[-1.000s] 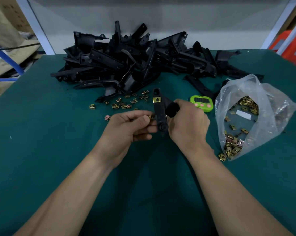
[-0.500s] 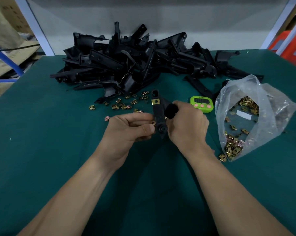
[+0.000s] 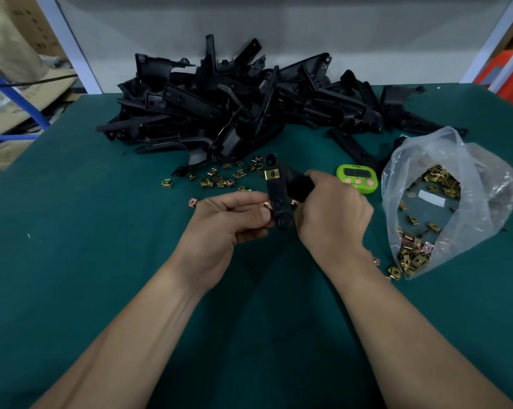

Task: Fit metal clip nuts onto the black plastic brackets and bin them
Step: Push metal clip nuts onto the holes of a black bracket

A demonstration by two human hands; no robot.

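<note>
bracket [image 3: 275, 191] in R hand [image 3: 335, 216], nut [image 3: 267, 205] in L hand [image 3: 225, 225]

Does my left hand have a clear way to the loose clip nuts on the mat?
Likely yes: the loose clip nuts lie just beyond the left hand with bare mat between, though it now pinches a single nut.

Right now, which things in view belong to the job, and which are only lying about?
Job: bracket held by the right hand; clip nut pinched by the left hand; loose clip nuts; bag of clip nuts; bracket pile.
Lying about: green timer; cardboard boxes.
</note>
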